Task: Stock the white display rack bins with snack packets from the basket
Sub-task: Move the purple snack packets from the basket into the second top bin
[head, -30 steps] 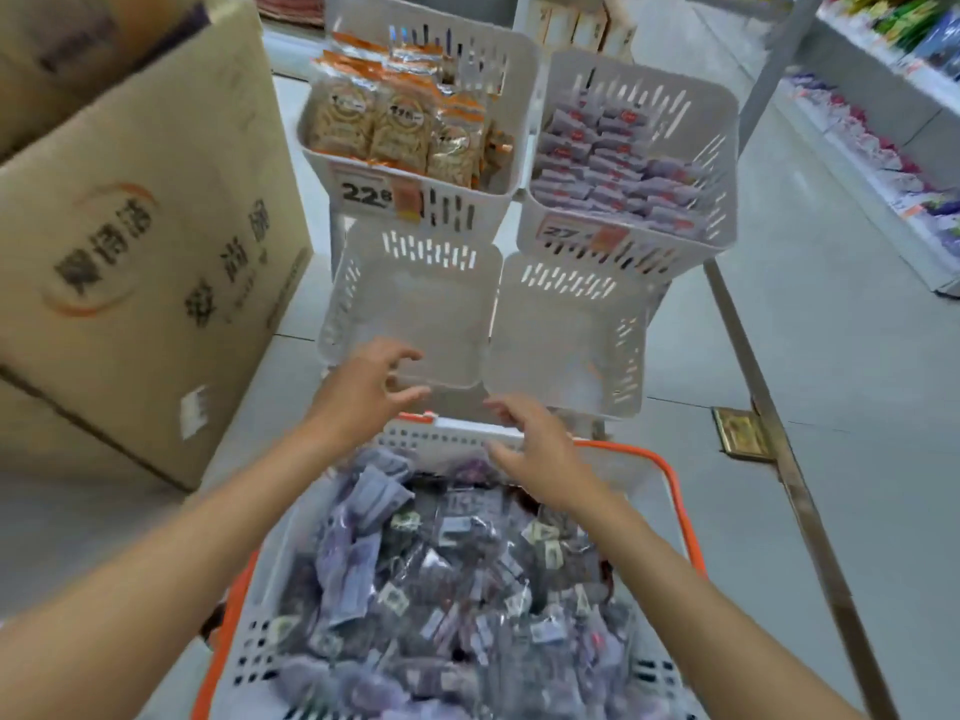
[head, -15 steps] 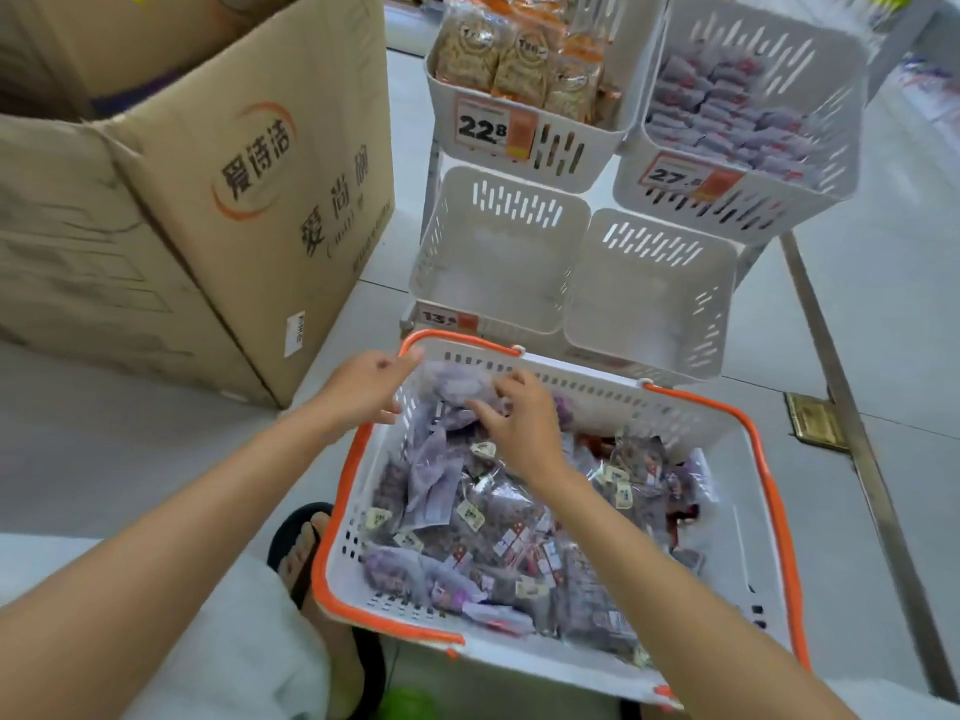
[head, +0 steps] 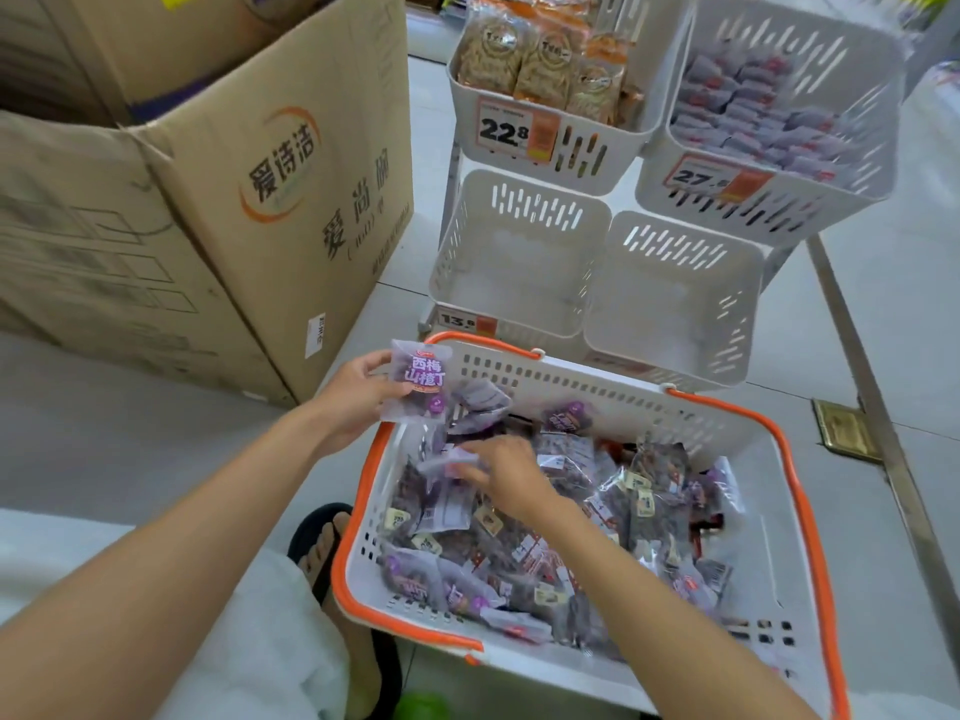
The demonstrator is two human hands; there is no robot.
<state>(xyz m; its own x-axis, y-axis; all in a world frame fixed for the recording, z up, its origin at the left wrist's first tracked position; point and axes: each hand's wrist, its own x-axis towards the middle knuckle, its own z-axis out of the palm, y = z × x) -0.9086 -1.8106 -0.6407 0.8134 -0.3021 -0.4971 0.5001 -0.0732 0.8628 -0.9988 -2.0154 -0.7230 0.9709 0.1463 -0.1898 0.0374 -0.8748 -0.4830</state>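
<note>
Place: a shop.
Pricing: price tags point(head: 503, 131) on white display rack bins point(head: 519, 272).
Stock: orange-rimmed shopping basket point(head: 571, 387) of snack packets point(head: 649, 491); cardboard stock carton point(head: 291, 200).

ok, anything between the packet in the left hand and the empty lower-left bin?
Nothing visible. The left hand holds the purple packet at the far-left corner of the basket. The lower-left bin sits just beyond it, open-topped and empty. The cardboard box stands off to the left, outside that path.
</note>
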